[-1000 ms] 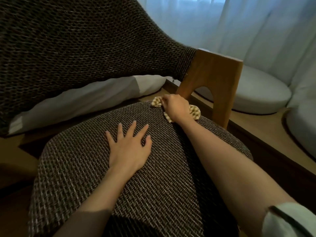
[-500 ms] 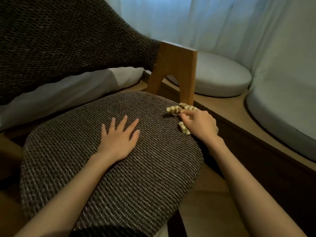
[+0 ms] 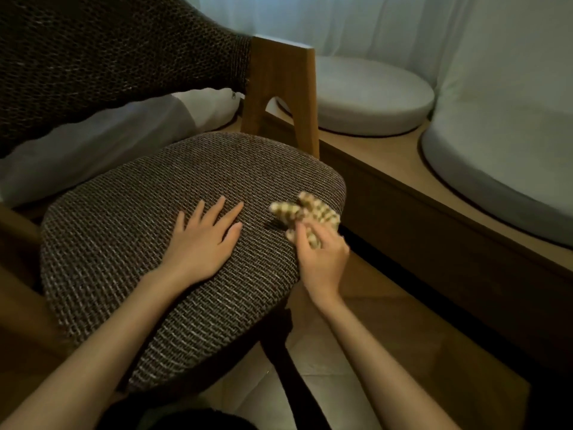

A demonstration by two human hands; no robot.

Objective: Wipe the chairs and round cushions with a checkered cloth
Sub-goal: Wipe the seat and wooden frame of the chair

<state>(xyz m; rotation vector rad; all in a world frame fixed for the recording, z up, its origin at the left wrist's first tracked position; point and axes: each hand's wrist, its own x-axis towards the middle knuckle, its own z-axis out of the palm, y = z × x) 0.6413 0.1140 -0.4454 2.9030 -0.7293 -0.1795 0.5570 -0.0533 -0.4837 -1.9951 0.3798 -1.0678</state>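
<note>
Head view: my right hand (image 3: 322, 256), fingers curled round bunched checkered cloth (image 3: 310, 212), has swept forward from backrest (image 3: 108, 57) to seat (image 3: 155, 212) edge; left hand (image 3: 201, 240) stays flat, spread. Seat nearly covered.

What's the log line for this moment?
wipe chair seat | right hand grips checkered cloth, seat's right edge | left hand flat on seat

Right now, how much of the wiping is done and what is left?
Done: no surface shows whether it is wiped, but over the last second the checkered cloth ran from the back of the chair seat to its right edge. In hand: the right hand grips the cloth there; the left hand rests flat on the seat. Left: the round cushions beyond, with nothing touching them.
</note>
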